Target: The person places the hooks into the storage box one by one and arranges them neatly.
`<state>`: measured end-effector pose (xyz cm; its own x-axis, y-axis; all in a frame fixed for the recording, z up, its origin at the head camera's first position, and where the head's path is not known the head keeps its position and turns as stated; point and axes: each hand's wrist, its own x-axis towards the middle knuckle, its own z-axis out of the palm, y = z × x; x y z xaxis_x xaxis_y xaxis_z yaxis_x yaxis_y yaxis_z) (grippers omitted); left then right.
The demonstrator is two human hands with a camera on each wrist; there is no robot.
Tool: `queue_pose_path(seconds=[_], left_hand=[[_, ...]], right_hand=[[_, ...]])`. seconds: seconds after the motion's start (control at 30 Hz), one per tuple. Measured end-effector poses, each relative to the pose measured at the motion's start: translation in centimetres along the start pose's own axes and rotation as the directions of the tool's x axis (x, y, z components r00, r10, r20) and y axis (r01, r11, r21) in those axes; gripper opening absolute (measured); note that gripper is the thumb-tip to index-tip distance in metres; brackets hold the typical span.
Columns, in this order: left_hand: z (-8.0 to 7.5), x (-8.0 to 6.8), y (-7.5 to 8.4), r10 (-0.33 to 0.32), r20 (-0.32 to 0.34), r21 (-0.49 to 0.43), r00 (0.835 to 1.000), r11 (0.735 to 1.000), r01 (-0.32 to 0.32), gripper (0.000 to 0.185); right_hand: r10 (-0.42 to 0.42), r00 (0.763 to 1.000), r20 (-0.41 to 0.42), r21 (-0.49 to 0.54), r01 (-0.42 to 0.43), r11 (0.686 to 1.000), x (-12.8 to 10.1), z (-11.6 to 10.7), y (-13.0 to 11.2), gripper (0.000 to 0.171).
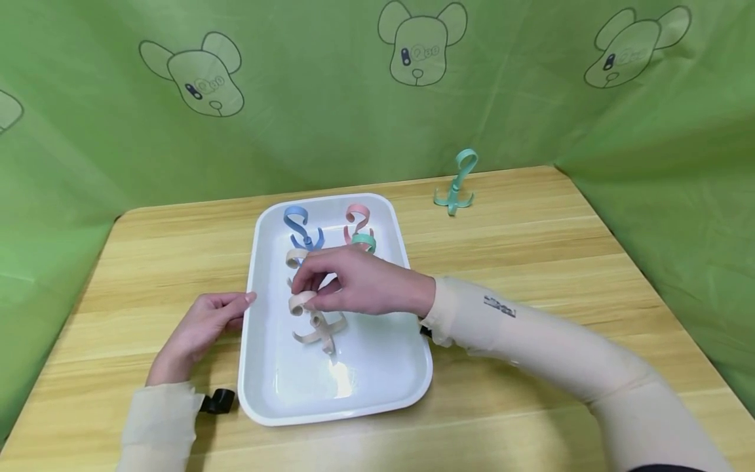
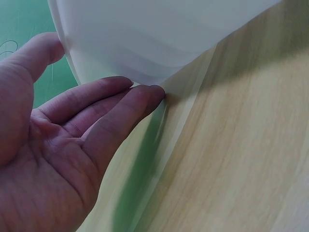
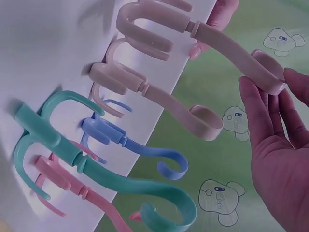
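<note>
Your right hand [image 1: 354, 285] reaches over the white tray [image 1: 407, 383] and pinches the curled top of a beige hook [image 1: 315, 321] between fingertips and thumb. In the right wrist view the fingertips [image 3: 263, 99] close on the loop at the end of that hook [image 3: 212, 41], while its pronged foot sits on the tray floor [image 3: 48, 43]. The hook stands roughly in the middle of the tray, a little to the left.

Your left hand [image 1: 197, 334] lies on the table [image 1: 560, 236] at the tray's left edge, fingers nearly straight and holding nothing. In the left wrist view the fingertips [image 2: 145, 94] touch the foot of the tray wall [image 2: 145, 38], and the thumb rests higher against its side.

Behind your right hand more hooks stand in the tray: a second beige one [image 1: 295, 257], a blue one [image 1: 302, 226], a pink one [image 1: 357, 221] and a green one [image 1: 364, 242] mostly hidden by your knuckles. Another green hook [image 1: 457, 183] stands upright on the table beyond the tray's far right corner, well apart from it. A green cloth [image 1: 307, 105] printed with bear heads surrounds the table.
</note>
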<state>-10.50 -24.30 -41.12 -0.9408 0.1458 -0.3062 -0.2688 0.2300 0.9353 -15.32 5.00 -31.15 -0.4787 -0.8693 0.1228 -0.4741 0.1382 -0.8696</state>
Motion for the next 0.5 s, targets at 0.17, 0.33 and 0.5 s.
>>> queue_pose_path(seconds=[0.17,0.33,0.5], left_hand=[[-0.08,-0.01,-0.01,0.018,0.001,-0.005,1.0,1.0,-0.018,0.053],[-0.05,-0.01,0.05,0.019,-0.005,-0.012,1.0,1.0,-0.019,0.052],[-0.04,-0.05,0.08,0.015,0.004,-0.016,1.0,1.0,-0.015,0.052]], right_hand=[[0.032,0.999,0.018,-0.005,-0.032,0.999,0.38,0.29,0.09,0.014],[0.044,0.998,0.039,-0.067,-0.041,0.997,0.56,0.51,0.1,0.015],[0.059,0.996,0.066,-0.106,-0.052,0.993,0.66,0.65,0.24,0.016]])
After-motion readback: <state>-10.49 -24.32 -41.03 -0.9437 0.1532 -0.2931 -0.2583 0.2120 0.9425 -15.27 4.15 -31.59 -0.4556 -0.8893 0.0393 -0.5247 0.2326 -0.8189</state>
